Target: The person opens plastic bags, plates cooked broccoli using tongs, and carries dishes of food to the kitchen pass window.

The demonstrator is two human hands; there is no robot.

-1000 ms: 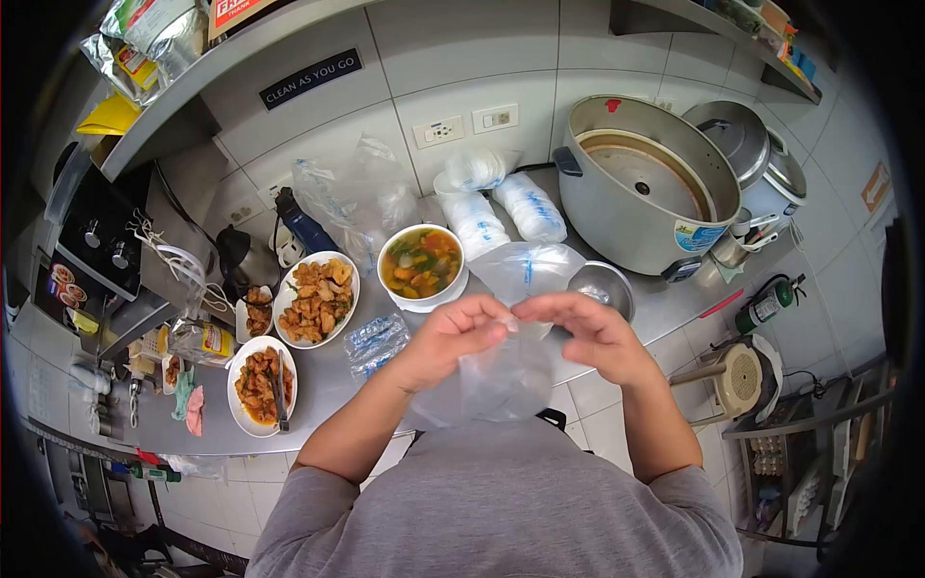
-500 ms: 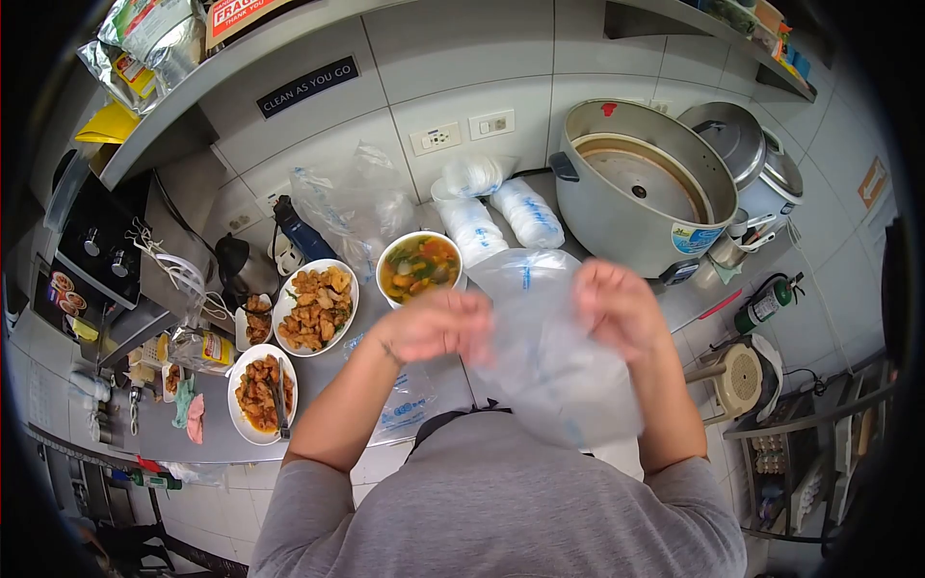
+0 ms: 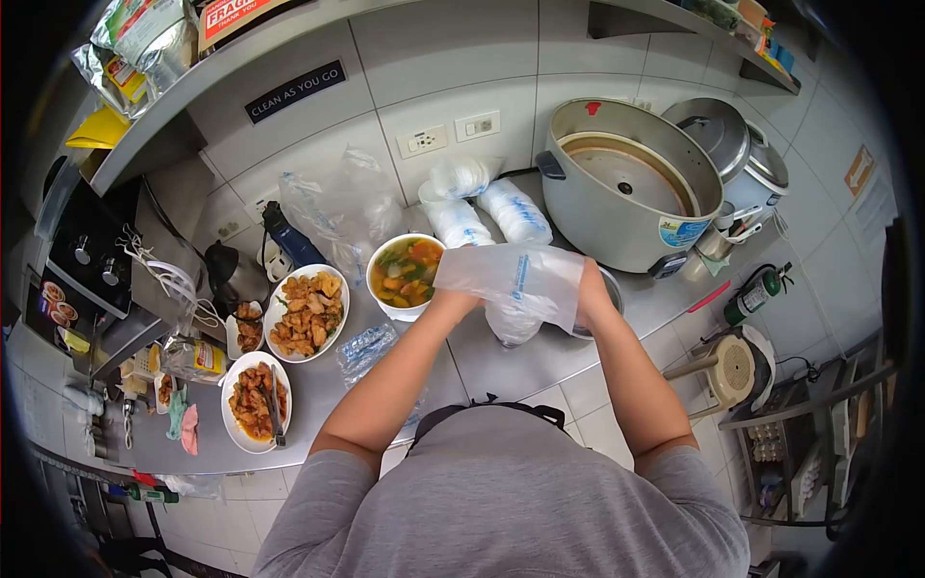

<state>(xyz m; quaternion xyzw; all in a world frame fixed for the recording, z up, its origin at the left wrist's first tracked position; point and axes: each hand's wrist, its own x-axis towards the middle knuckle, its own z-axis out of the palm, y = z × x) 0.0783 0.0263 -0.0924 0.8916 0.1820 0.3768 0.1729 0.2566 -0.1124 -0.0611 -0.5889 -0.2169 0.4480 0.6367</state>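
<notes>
A translucent plastic bag (image 3: 511, 275) with blue print is stretched between my two hands above the counter. My left hand (image 3: 461, 301) grips its left side, fingers mostly covered by the plastic. On the right side, my right hand (image 3: 593, 297) holds the bag too, its fingertips hidden behind it. Just left of my left hand stands a white bowl of vegetable soup (image 3: 405, 273). Below and behind the bag, the rim of a round metal bowl (image 3: 614, 289) shows by my right hand. Packs of wrapped white containers (image 3: 515, 210) lie beyond the bag.
Plates of fried pieces (image 3: 308, 313) and sauced pieces with tongs (image 3: 255, 400) stand at left. Crumpled plastic packaging (image 3: 366, 352) lies near my left forearm. A large rice cooker (image 3: 631, 188) occupies the back right. A shelf (image 3: 318, 19) overhangs the counter.
Both hands have moved forward, away from my body, with the bag. The bag hung down in front of my chest; now its upper part is spread wide. The metal bowl has come into view.
</notes>
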